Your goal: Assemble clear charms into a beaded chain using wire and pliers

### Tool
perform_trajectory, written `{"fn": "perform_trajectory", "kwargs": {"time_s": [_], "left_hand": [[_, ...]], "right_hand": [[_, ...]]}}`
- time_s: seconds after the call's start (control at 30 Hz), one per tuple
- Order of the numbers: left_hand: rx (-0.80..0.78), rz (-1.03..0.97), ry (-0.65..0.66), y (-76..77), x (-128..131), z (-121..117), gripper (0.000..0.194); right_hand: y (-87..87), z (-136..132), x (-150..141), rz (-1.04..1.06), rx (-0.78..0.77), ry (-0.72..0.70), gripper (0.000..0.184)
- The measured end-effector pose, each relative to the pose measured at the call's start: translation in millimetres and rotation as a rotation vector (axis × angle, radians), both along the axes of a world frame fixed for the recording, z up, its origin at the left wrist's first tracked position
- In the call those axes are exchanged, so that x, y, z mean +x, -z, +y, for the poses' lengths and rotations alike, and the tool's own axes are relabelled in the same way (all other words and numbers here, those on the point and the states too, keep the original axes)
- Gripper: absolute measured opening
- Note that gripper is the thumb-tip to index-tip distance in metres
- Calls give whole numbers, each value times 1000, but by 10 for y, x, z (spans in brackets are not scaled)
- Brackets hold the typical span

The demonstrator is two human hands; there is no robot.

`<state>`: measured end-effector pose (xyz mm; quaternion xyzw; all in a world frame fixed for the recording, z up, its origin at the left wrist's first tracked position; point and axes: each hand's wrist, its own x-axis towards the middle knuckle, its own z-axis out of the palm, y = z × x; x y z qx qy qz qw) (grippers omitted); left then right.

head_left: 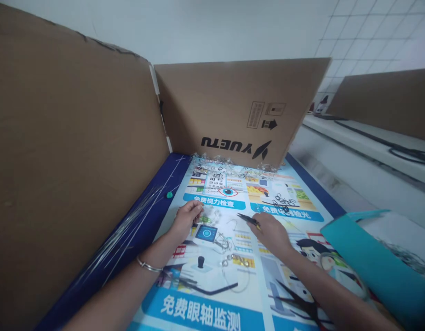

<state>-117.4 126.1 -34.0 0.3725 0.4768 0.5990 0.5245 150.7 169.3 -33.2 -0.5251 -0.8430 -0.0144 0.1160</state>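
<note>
My right hand [272, 232] is wrapped round a pair of dark-jawed pliers [247, 219], whose tips point left toward my other hand. My left hand [187, 221] is closed in a pinch; whatever sits between its fingertips is too small to make out. Just right of those fingers lies a blurred cluster of clear pieces and fine wire [211, 214]. Below the hands, thin wire pieces [224, 241] rest on the printed sheet [257, 294]. Nearer to me is a wire loop with clear beads [245, 263], beside a dark bent strip [212, 291].
Cardboard panels [233, 101] wall the left and back. Small clear pieces [229, 169] line the back edge, and black loops [284, 201] lie right. Long wires [129, 230] run along the left. Black-handled scissors or pliers [300, 303] and a teal box [374, 262] are at right.
</note>
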Motion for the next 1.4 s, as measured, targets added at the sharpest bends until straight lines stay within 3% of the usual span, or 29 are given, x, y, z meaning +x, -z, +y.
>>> {"fn": "perform_trajectory", "kwargs": {"time_s": [0.27, 0.57, 0.7, 0.83, 1.0, 1.17, 1.4], "left_hand": [[11, -86, 43, -63, -42, -72, 29], [-21, -178, 87, -24, -87, -96, 27], [-26, -190, 78, -75, -63, -120, 27], [-24, -222, 103, -128, -33, -139, 28], [35, -265, 139, -138, 7, -166, 24], [29, -264, 126, -138, 51, -169, 26], [33, -283, 145, -103, 66, -166, 20]], "right_hand": [[-41, -77, -112, -28, 121, -20, 30], [-6, -53, -97, -29, 124, -11, 27], [-75, -69, -105, 50, 142, -56, 27], [-251, -159, -271, 298, -22, -167, 28], [-395, -311, -658, 656, -362, -59, 26], [-311, -331, -879, 734, -380, -32, 26], [-160, -335, -949, 870, -320, 69, 24]]}}
